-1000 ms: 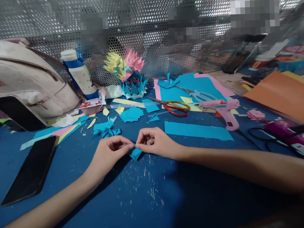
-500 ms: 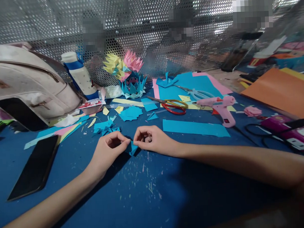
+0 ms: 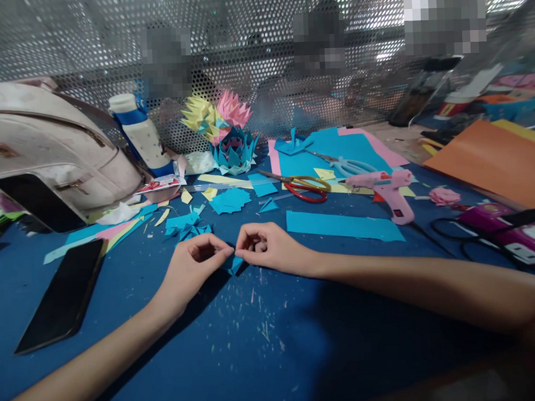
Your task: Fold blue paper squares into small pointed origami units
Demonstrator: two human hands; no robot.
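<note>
Folded blue paper [image 3: 233,265] points a corner toward the person, long axis unclear; left hand [image 3: 184,270] and right hand [image 3: 280,250] pinch its far edge.

left hand [image 3: 188,270] and right hand [image 3: 275,250] in matching thumb-and-forefinger pinches, fingertips [image 3: 228,253] near each other, forearms [image 3: 114,347] bare

One head-worn camera looks forward and down across the blue table [image 3: 238,365] toward a perforated screen [image 3: 244,26].
</note>
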